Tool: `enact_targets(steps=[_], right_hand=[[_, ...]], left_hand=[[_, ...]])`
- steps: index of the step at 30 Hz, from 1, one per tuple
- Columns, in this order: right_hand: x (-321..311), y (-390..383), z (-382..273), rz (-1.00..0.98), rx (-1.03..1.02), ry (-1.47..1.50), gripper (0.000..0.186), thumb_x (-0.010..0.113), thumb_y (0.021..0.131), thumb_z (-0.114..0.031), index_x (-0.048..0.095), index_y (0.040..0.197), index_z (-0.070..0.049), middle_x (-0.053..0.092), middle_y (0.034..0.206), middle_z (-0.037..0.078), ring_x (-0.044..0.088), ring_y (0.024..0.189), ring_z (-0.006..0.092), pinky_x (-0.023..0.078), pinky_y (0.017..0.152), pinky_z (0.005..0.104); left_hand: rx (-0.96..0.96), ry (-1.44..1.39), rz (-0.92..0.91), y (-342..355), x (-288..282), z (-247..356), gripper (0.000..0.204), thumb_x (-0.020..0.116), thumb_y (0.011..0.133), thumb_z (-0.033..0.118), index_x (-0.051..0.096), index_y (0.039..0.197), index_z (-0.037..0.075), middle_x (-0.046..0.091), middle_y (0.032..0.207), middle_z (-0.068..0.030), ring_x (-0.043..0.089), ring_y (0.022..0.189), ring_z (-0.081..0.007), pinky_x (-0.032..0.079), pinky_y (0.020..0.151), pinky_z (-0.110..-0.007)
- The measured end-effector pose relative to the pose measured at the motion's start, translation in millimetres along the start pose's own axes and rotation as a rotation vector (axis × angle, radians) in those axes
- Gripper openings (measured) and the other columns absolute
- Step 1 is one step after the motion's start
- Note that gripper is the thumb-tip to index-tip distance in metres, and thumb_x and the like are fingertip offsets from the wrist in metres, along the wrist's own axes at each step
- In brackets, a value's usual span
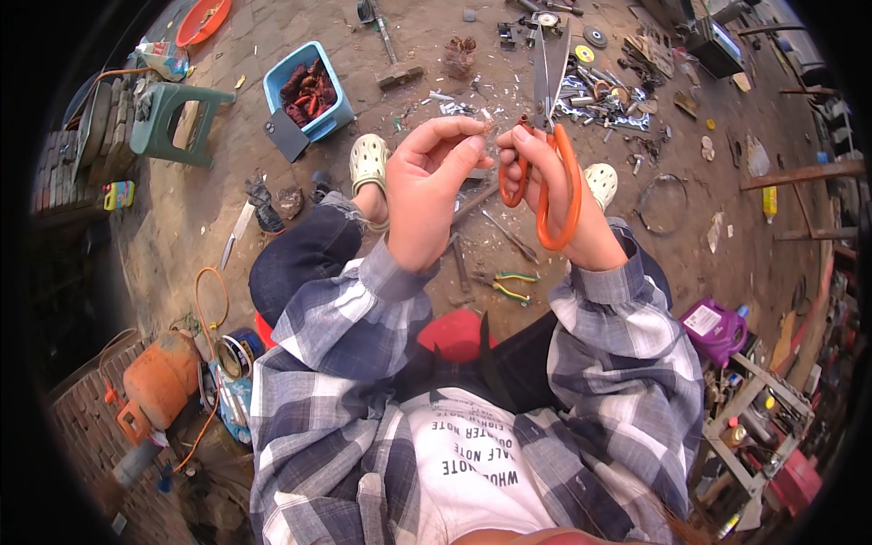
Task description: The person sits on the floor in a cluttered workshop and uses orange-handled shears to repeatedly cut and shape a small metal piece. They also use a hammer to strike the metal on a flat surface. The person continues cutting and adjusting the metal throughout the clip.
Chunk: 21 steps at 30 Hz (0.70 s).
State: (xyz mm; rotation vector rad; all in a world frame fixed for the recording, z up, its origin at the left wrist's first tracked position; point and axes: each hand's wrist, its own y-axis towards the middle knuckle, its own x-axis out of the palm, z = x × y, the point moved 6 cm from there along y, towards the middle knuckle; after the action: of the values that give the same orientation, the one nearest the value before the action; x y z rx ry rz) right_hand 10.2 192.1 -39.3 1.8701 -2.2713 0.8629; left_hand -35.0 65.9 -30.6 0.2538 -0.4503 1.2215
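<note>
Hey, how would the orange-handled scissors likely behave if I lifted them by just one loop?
The orange-handled scissors should stay stiff, since their blades look like metal. They may swing open or shut at the pivot, as the two halves join there. If laid down, they probably wouldn't roll, given their flat shape and wide loops.

The scene is lit by diffuse daylight, fairly bright across the ground, and only soft shadows are cast; the exact source cannot be made out. Both the left hand and the right hand are evenly lit and reasonably clear. The white shirt is rendered brightest, while the far left is sunk in darkness. Straight edges are bent by the fisheye lens, outer details are softened, and the corners are swallowed by a black rim.
</note>
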Motion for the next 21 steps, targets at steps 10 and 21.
enact_targets(steps=[10,21], right_hand=[[5.7,-1.4,-1.2,-0.076,-0.011,0.106,0.024,0.057,0.089,-0.029,0.053,0.087,-0.005,0.045,0.071,-0.002,0.044,0.067,0.0089,0.036,0.058,0.0223],[5.4,-8.6,-17.8,0.006,-0.143,-0.143,0.019,0.059,0.089,-0.020,0.053,0.095,-0.002,0.052,0.076,0.000,0.049,0.065,0.0075,0.040,0.056,0.0210]], left_hand=[[0.068,0.132,-0.108,-2.8,7.8,-0.1,0.014,0.057,0.088,-0.003,0.060,0.101,-0.003,0.063,0.096,-0.0085,0.063,0.086,-0.0139,0.052,0.078,-0.025],[-0.056,0.042,-0.062,-1.7,4.3,-3.2,0.014,0.057,0.088,0.001,0.060,0.101,-0.003,0.063,0.097,-0.0077,0.063,0.089,-0.0150,0.052,0.079,-0.028]])
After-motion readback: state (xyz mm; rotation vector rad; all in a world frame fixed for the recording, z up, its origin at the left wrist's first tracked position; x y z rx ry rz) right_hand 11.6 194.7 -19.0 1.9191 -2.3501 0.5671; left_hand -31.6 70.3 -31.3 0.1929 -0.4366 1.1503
